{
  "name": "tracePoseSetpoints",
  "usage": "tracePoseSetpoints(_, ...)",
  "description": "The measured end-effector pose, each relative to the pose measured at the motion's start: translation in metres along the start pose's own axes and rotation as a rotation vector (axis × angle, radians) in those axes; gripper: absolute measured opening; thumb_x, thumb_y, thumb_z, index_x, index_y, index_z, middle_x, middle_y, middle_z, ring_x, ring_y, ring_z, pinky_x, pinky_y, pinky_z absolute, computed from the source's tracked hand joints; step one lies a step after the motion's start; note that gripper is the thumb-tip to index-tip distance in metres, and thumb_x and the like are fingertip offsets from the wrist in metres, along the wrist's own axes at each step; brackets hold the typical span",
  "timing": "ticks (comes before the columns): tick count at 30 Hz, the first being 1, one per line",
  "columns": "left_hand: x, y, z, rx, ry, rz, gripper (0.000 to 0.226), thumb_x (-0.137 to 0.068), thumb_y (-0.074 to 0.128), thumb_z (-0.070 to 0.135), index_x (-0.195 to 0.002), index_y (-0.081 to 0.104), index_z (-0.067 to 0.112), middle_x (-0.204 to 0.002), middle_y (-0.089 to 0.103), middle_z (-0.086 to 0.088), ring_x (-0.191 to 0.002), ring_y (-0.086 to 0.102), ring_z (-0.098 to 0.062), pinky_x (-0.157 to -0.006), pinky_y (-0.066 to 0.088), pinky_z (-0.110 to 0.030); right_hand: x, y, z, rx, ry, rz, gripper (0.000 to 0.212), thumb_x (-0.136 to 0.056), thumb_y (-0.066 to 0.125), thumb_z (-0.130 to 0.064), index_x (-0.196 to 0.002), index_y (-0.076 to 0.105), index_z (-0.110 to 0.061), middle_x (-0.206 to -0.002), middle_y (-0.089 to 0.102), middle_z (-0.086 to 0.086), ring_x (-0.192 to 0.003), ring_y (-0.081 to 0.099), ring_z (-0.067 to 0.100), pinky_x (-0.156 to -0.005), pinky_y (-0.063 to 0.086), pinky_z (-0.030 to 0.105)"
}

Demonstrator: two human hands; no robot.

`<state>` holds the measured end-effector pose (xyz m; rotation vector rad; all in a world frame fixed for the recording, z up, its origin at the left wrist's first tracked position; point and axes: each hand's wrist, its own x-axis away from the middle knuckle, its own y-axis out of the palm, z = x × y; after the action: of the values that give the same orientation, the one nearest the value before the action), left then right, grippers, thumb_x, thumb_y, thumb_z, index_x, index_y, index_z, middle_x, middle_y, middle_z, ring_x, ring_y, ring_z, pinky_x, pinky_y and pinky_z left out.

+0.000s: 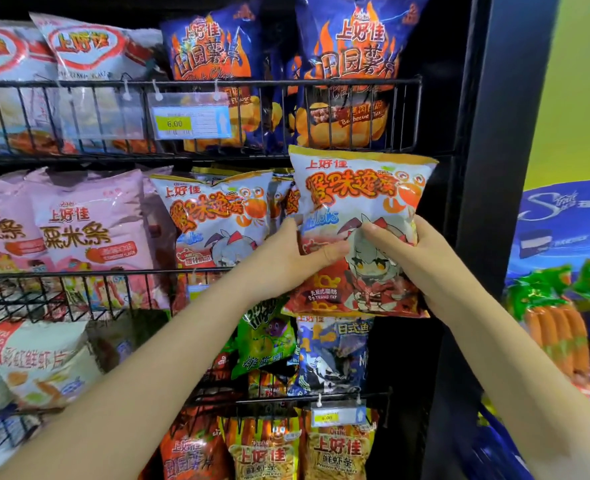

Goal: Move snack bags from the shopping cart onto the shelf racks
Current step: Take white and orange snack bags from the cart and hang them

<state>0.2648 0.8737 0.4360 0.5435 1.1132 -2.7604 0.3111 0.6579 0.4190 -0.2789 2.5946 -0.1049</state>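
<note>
A white and orange crab-flavour snack bag [357,199] is held upright in front of the middle wire rack [89,277], at its right end. My left hand [293,258] grips the bag's left side, thumb on the front. My right hand [411,258] grips its right side, thumb pressed into the middle. Matching crab bags [217,216] stand in the rack just to the left. The bag's lower edge hangs over the rack below. The shopping cart is not clearly in view.
The upper rack [196,84] holds blue flame-print chip bags [352,64] and white bags, with a 6.00 price tag [191,119]. Pink bags [89,230] fill the middle left. Lower racks hold green, blue and orange bags. A black shelf post [487,168] stands on the right.
</note>
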Motion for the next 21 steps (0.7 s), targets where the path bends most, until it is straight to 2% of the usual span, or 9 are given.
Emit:
tracePoseSetpoints(5, -0.014, 0.0, 0.007, 0.168, 0.128, 0.204, 0.074, -0.083, 0.081, 0.046, -0.143, 0.041, 0.029, -0.127, 0.064, 0.016, -0.111, 0.065, -0.003, -0.1, 0.053, -0.029, -0.017, -0.005, -0.017, -0.018, -0.188, -0.044, 0.063, -0.082, 0.081, -0.041, -0.137, 0.054, -0.025, -0.123, 0.072, -0.01, -0.113, 0.069, 0.008, -0.098, 0.055, 0.036)
tracePoseSetpoints(9, -0.024, -0.003, 0.02, 0.162, 0.208, 0.295, 0.068, -0.084, 0.083, 0.031, -0.14, 0.045, 0.026, -0.12, 0.066, 0.016, -0.1, 0.065, 0.008, -0.083, 0.048, -0.004, -0.034, -0.007, -0.018, -0.003, -0.242, -0.077, 0.062, -0.088, 0.08, -0.031, -0.14, 0.047, -0.028, -0.13, 0.068, -0.013, -0.12, 0.064, 0.005, -0.1, 0.051, 0.034)
tracePoseSetpoints(10, -0.026, -0.001, 0.021, 0.126, 0.197, 0.3, 0.061, -0.085, 0.083, 0.028, -0.135, 0.048, 0.029, -0.118, 0.066, 0.014, -0.1, 0.065, 0.004, -0.08, 0.047, -0.003, -0.038, -0.006, -0.014, -0.004, -0.241, -0.069, 0.059, -0.088, 0.08, -0.03, -0.137, 0.048, -0.03, -0.126, 0.069, -0.014, -0.118, 0.065, 0.003, -0.099, 0.052, 0.032)
tracePoseSetpoints(13, -0.031, 0.005, 0.012, 0.068, 0.134, 0.269, 0.034, -0.089, 0.08, 0.028, -0.099, 0.05, 0.04, -0.108, 0.063, 0.006, -0.101, 0.062, -0.014, -0.085, 0.047, -0.024, -0.048, -0.002, 0.0, 0.031, -0.228, -0.069, 0.053, -0.086, 0.081, -0.03, -0.127, 0.049, -0.039, -0.119, 0.071, -0.016, -0.113, 0.067, 0.001, -0.097, 0.054, 0.031)
tracePoseSetpoints(14, -0.031, 0.005, 0.009, 0.042, 0.12, 0.261, 0.031, -0.089, 0.08, 0.031, -0.1, 0.051, 0.037, -0.108, 0.06, 0.005, -0.101, 0.058, -0.013, -0.085, 0.042, -0.026, -0.051, -0.002, 0.003, 0.057, -0.227, -0.078, 0.054, -0.086, 0.081, -0.03, -0.127, 0.047, -0.041, -0.12, 0.071, -0.017, -0.113, 0.067, 0.001, -0.099, 0.054, 0.032)
tracePoseSetpoints(16, -0.031, 0.004, 0.007, 0.025, 0.134, 0.255, 0.044, -0.09, 0.078, 0.034, -0.121, 0.048, 0.033, -0.113, 0.058, 0.009, -0.107, 0.055, -0.012, -0.087, 0.038, -0.023, -0.058, -0.001, 0.006, 0.079, -0.215, -0.086, 0.059, -0.087, 0.081, -0.031, -0.131, 0.044, -0.042, -0.12, 0.07, -0.019, -0.112, 0.067, 0.0, -0.101, 0.054, 0.033)
tracePoseSetpoints(18, -0.034, 0.001, 0.006, 0.013, 0.153, 0.237, 0.046, -0.092, 0.076, 0.032, -0.123, 0.043, 0.038, -0.113, 0.057, 0.011, -0.113, 0.058, -0.016, -0.085, 0.038, -0.021, -0.063, 0.0, 0.009, 0.097, -0.199, -0.08, 0.065, -0.087, 0.08, -0.031, -0.138, 0.04, -0.038, -0.121, 0.069, -0.019, -0.113, 0.066, -0.001, -0.102, 0.053, 0.032)
tracePoseSetpoints(20, -0.035, 0.0, 0.006, -0.053, 0.131, 0.184, 0.041, -0.096, 0.07, 0.034, -0.128, 0.045, 0.04, -0.106, 0.052, 0.01, -0.107, 0.058, -0.017, -0.076, 0.036, -0.018, -0.066, 0.001, 0.011, 0.126, -0.195, -0.074, 0.071, -0.088, 0.079, -0.03, -0.146, 0.037, -0.033, -0.124, 0.067, -0.019, -0.114, 0.064, -0.003, -0.101, 0.051, 0.029)
tracePoseSetpoints(21, -0.037, 0.001, 0.004, -0.086, 0.12, 0.159, 0.048, -0.097, 0.068, 0.037, -0.14, 0.046, 0.032, -0.102, 0.048, 0.008, -0.097, 0.051, -0.014, -0.07, 0.033, -0.018, -0.067, 0.001, 0.013, 0.142, -0.19, -0.067, 0.073, -0.089, 0.078, -0.031, -0.148, 0.035, -0.032, -0.126, 0.066, -0.02, -0.115, 0.063, -0.004, -0.101, 0.05, 0.027)
